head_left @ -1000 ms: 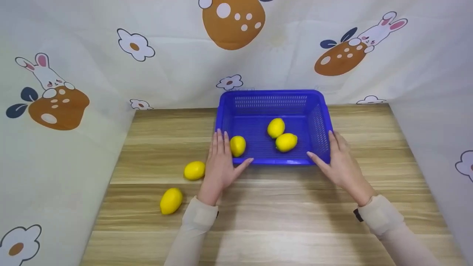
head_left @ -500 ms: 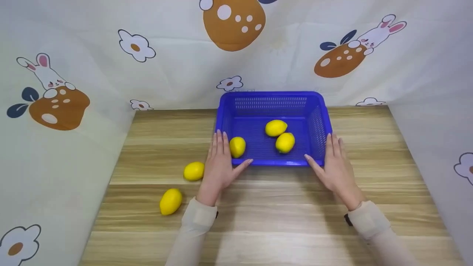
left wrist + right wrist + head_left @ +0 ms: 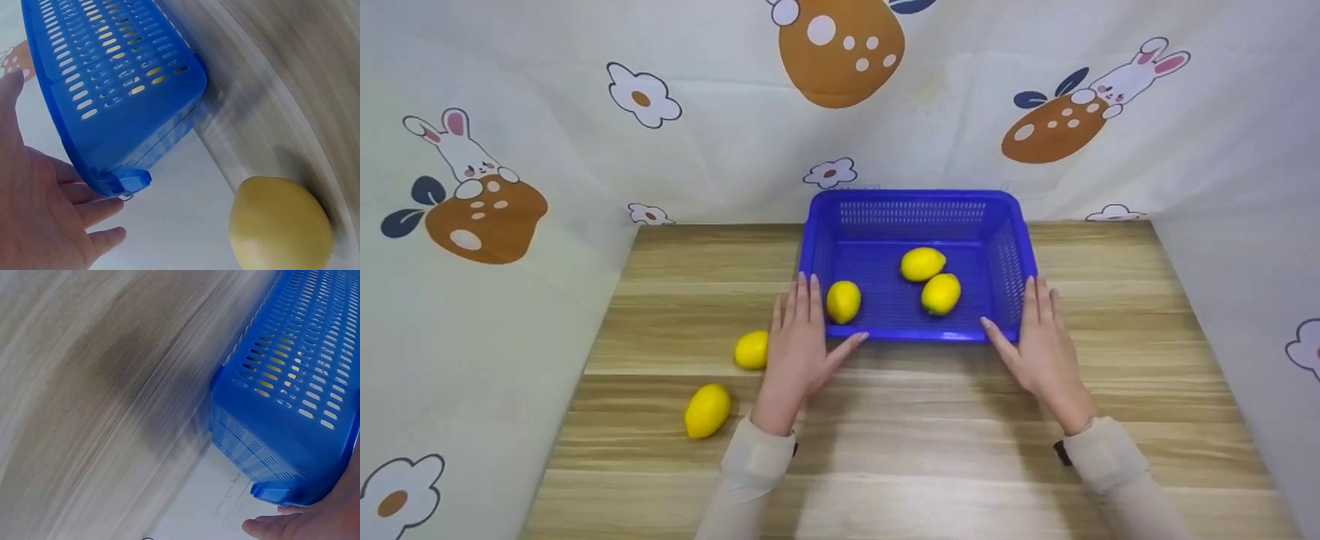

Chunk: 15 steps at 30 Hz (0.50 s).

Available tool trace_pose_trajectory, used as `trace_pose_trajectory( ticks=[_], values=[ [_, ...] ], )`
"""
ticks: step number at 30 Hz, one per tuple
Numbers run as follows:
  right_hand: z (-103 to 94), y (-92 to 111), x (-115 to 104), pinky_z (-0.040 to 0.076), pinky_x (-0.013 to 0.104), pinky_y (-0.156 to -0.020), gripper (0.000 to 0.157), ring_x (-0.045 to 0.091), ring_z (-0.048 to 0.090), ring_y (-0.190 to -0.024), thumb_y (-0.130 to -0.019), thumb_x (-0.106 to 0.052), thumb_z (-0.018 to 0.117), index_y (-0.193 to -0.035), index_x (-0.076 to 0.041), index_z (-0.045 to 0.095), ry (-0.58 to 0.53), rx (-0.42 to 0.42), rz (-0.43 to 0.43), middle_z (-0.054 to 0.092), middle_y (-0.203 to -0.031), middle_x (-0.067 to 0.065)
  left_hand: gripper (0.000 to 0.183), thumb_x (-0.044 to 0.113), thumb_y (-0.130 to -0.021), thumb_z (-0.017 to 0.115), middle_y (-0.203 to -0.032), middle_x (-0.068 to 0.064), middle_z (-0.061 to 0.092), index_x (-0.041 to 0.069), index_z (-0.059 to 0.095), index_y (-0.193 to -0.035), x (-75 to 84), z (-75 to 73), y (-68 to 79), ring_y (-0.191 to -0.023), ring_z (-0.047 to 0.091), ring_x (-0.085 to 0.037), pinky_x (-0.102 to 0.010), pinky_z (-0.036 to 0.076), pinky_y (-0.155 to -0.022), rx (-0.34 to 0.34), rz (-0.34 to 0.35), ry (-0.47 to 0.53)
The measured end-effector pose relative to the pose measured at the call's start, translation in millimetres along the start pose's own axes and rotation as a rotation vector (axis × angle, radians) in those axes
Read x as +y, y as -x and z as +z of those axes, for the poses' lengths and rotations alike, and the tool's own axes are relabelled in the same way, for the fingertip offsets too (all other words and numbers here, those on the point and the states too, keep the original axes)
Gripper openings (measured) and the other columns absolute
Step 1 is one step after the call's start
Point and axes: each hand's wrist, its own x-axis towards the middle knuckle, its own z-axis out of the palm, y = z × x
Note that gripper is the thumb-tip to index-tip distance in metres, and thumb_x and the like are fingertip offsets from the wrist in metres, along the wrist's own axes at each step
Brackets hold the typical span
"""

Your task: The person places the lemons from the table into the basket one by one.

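A blue plastic basket (image 3: 915, 335) stands by the back of the table. Two lemons touch in its middle, an upper lemon (image 3: 922, 264) and a lower lemon (image 3: 941, 294); a third lemon (image 3: 844, 301) lies in the front left corner. My left hand (image 3: 795, 352) is at that corner, fingers straight along the left rim, thumb spread toward the front rim. Mirroring it, my right hand (image 3: 1048, 356) lies at the front right corner with straight fingers. In the left wrist view, the fingers (image 3: 101, 214) extend beyond the basket's rim. Whether either hand presses on it is unclear.
Left of the basket lie two more lemons on the wooden table (image 3: 930, 450): one lemon (image 3: 751, 350) partly behind my left hand, another lemon (image 3: 707, 411) nearer the front. A printed cloth (image 3: 735, 135) hangs behind and along both sides.
My right hand has shifted left, its fingers straightening along the rim. My left hand has drawn slightly left and back. The two middle lemons have turned in the basket.
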Motion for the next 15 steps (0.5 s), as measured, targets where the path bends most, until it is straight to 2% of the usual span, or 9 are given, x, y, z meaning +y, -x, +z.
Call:
trace_pose_trajectory(
  ticks=[5, 11, 15],
  values=[
    [-0.4, 0, 1, 0.016, 0.068, -0.127, 0.1, 0.058, 0.011, -0.157, -0.105, -0.056, 0.056, -0.163, 0.013, 0.012, 0.004, -0.003, 0.007, 0.011, -0.171, 0.035, 0.108, 0.074, -0.098, 0.053, -0.172, -0.027, 0.022, -0.004, 0.021, -0.166, 3.6, 0.5, 7.1, -0.159, 0.028, -0.041, -0.059, 0.018, -0.13, 0.047, 0.002, -0.039],
    [0.7, -1, 1, 0.021, 0.07, -0.124, 0.099, 0.058, 0.015, -0.156, -0.105, -0.055, 0.056, -0.164, 0.012, 0.013, 0.01, -0.003, 0.007, 0.014, -0.171, 0.034, 0.097, 0.064, -0.098, 0.062, -0.165, -0.026, 0.038, -0.003, 0.034, -0.162, 6.0, 1.6, 18.8, -0.149, 0.043, -0.043, -0.061, 0.031, -0.124, 0.16, 0.006, -0.122],
    [0.1, -1, 1, 0.021, 0.07, -0.124, 0.1, 0.057, 0.014, -0.156, -0.105, -0.056, 0.056, -0.164, 0.012, 0.012, 0.011, -0.009, 0.009, 0.012, -0.171, 0.034, 0.093, 0.059, -0.097, 0.068, -0.161, -0.026, 0.045, -0.003, 0.039, -0.16, 5.7, 3.1, 25.9, -0.145, 0.048, -0.044, -0.062, 0.036, -0.121, 0.213, -0.009, -0.157]
  ],
)
